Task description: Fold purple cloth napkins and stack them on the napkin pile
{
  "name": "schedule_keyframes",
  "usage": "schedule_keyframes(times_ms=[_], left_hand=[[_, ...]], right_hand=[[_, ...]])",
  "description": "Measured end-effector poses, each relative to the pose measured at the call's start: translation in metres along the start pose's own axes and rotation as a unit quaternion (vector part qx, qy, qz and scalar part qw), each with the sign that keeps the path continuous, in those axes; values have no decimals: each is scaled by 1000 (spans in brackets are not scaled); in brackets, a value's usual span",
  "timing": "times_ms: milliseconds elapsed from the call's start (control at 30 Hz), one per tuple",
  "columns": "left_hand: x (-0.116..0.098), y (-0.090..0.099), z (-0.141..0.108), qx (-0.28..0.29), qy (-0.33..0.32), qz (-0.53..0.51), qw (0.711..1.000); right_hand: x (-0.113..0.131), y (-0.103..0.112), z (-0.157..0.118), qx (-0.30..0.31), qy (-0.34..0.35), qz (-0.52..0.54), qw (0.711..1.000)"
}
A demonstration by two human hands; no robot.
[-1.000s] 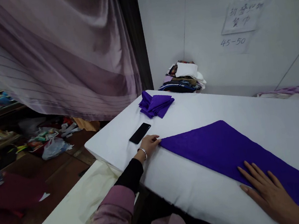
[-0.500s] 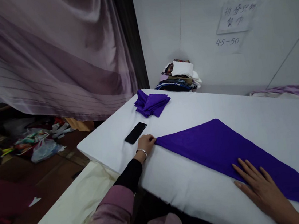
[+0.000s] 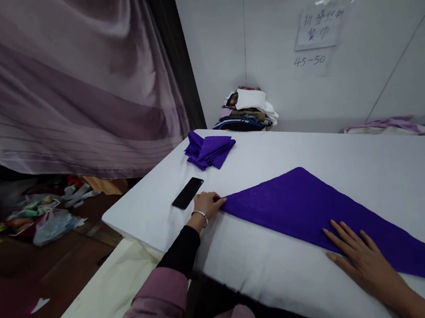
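A purple cloth (image 3: 292, 203), folded into a long triangle, lies on the white-covered table (image 3: 267, 157). My left hand (image 3: 208, 205) pinches its left corner between thumb and fingers, a bracelet at the wrist. Flat on the cloth's near edge rests my right hand (image 3: 360, 257), fingers spread, the thumb over the white cover. The cloth's right end runs to the frame's right edge. Beyond my left hand sits a crumpled purple cloth (image 3: 210, 150), and a black phone (image 3: 188, 193) lies just left of that hand.
Folded clothes (image 3: 247, 109) are piled against the wall at the table's far side. A curtain (image 3: 109, 89) hangs at the left. Bags and other items (image 3: 54, 221) lie on the floor. A lower pale surface (image 3: 79, 307) adjoins the table at the near left.
The view has shifted slightly, so the table and objects appear a little further left. My left hand stays at the cloth's corner, and my right hand remains spread on the cloth.
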State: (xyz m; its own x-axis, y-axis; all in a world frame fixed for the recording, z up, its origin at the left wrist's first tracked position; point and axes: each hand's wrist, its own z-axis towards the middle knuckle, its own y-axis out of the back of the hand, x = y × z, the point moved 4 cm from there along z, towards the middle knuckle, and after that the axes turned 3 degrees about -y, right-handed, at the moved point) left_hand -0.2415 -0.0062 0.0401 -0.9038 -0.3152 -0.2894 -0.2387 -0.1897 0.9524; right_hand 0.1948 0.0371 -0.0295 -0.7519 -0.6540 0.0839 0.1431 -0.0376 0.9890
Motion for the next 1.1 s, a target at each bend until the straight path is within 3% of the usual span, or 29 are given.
schedule_keyframes(times_ms=[200,600,867,1100], left_hand=[[-12,-5,4,3,-10,0,1000],[-10,-10,1,-20,27,37,999],[-24,-1,10,16,14,36,999],[-40,-10,19,40,-17,37,998]], right_hand=[[-1,-1,-1,-15,9,-5,1000],[-2,-4,-1,-36,20,-1,999],[-1,-4,0,-27,14,7,1000],[1,0,1,-19,7,15,1000]])
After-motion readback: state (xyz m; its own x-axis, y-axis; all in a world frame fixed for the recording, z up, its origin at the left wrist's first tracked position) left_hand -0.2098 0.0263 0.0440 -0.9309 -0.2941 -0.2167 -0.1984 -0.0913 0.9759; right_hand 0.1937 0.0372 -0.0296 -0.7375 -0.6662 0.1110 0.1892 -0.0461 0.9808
